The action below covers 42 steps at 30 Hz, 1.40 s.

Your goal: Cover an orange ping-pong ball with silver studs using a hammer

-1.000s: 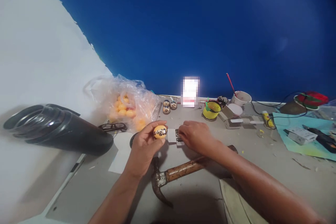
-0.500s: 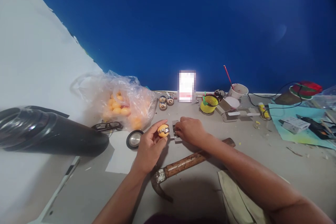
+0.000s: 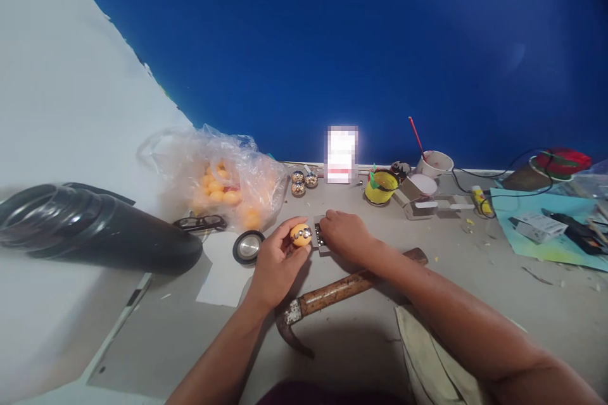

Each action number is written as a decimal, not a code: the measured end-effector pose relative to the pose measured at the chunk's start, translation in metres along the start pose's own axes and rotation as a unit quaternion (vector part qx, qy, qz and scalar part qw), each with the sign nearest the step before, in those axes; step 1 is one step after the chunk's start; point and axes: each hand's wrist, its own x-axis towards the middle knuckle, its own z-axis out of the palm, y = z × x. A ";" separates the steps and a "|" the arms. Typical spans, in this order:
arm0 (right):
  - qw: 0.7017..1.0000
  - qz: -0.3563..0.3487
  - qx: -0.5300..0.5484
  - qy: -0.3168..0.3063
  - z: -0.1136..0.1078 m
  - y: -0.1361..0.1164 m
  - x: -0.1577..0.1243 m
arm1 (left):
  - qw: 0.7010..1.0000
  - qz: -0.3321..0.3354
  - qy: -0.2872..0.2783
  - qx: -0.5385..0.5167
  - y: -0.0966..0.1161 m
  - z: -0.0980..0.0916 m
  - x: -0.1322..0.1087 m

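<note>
My left hand (image 3: 280, 262) is closed around an orange ball (image 3: 301, 234), which has a band of shiny silver studs across its front. Just to the right, my right hand (image 3: 344, 231) bends its fingers down over a small shallow box (image 3: 319, 235) with dark and silvery bits in it. Those fingertips are hidden, so what they pinch does not show. A claw hammer (image 3: 342, 291) lies below both hands, its wooden handle passing under my right forearm. Beyond my hands sits a cluster of stud-covered balls (image 3: 298, 188).
A clear plastic bag (image 3: 259, 171) of orange balls stands back left, near glasses (image 3: 199, 223), a dark roll (image 3: 142, 234) and a round black-rimmed disc (image 3: 248, 247). A bright blurred screen (image 3: 342, 155), a yellow cup (image 3: 380, 188) and a white cup (image 3: 439, 163) line the wall.
The whole view has shifted slightly, so things sit a little further right. My left hand still holds the studded ball, and my right hand stays at the small box.
</note>
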 end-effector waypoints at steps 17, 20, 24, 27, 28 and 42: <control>0.776 0.037 0.630 0.015 -0.016 0.017 0.000 | 1.000 -0.005 0.007 -0.016 -0.001 -0.004 0.002; 0.662 0.059 0.747 -0.006 -0.014 0.015 0.001 | 1.000 -0.008 0.009 -0.022 0.000 -0.004 0.001; 0.636 0.052 0.770 -0.017 -0.012 0.008 0.000 | 0.998 0.002 0.004 -0.055 0.002 -0.001 -0.001; 0.660 0.041 0.751 -0.006 -0.011 0.003 -0.001 | 0.996 0.011 -0.009 -0.088 0.004 0.002 -0.002; 0.666 0.040 0.744 -0.004 -0.011 0.001 -0.001 | 0.995 0.011 -0.009 -0.094 0.004 0.003 -0.003; 0.743 0.051 0.665 0.063 -0.013 -0.016 -0.009 | 0.992 0.073 0.033 0.099 -0.008 0.005 0.001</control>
